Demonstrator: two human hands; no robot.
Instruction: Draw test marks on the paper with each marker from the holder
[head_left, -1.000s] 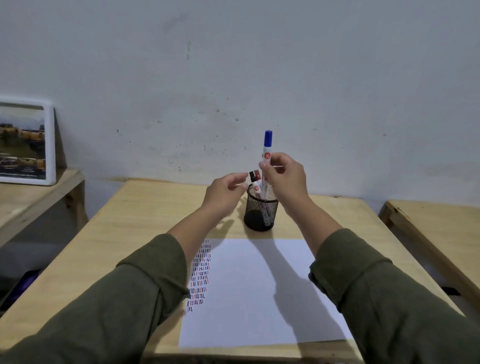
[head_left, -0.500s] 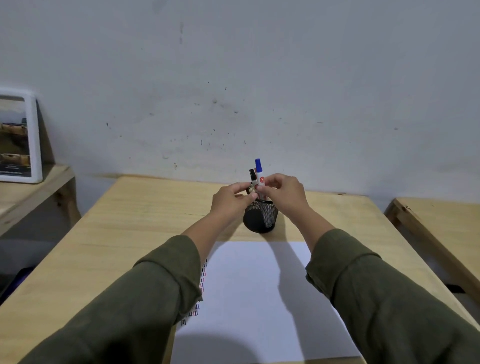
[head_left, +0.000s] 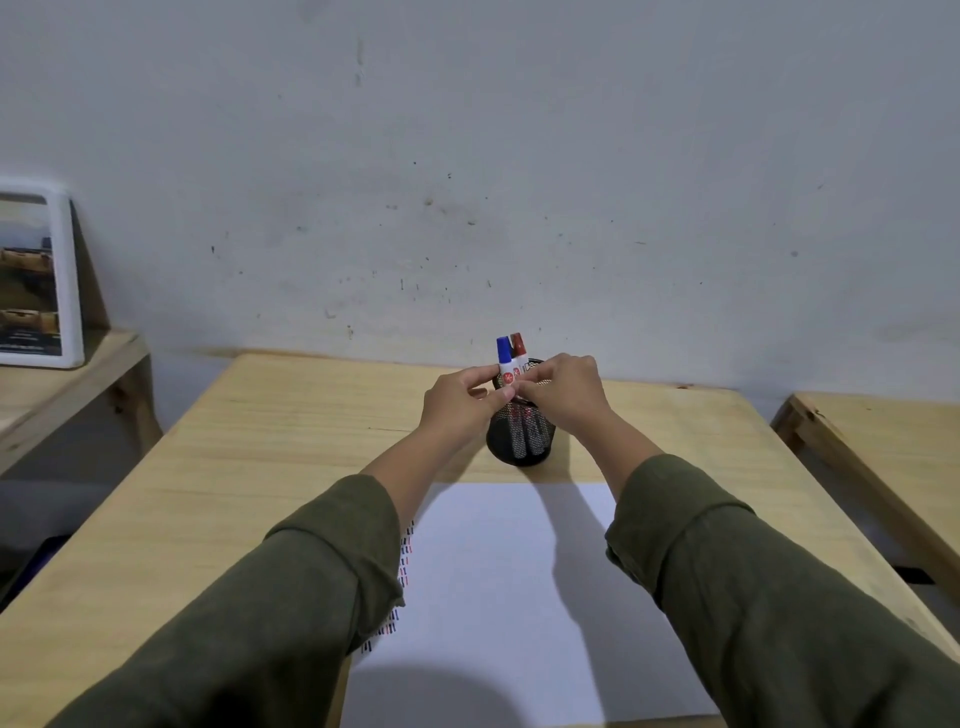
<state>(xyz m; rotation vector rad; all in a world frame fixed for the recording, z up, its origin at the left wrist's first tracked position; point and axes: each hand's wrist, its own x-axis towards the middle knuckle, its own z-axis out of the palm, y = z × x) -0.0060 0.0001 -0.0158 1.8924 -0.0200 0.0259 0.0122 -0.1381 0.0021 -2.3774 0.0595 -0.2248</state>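
Note:
A black mesh holder (head_left: 521, 444) stands on the wooden table beyond the white paper (head_left: 509, 597). A blue-capped marker (head_left: 503, 352) and a red-capped marker (head_left: 517, 344) stick up out of it, with a dark marker just behind them. My left hand (head_left: 457, 408) pinches the holder's rim from the left. My right hand (head_left: 566, 392) comes from the right, with its fingertips closed on the blue marker's white body at the rim. The two hands' fingertips meet there. Rows of short black, red and blue marks (head_left: 405, 564) run down the paper's left edge, partly under my left sleeve.
The wooden table (head_left: 291, 457) backs onto a grey wall. To the left is a lower wooden shelf (head_left: 67, 374) with a white-framed picture (head_left: 36, 275) on it. Another wooden bench (head_left: 883, 447) stands at the right.
My right hand has lowered the blue marker from high above the holder down into it. My left hand has closed in on the rim. The view has tilted slightly.

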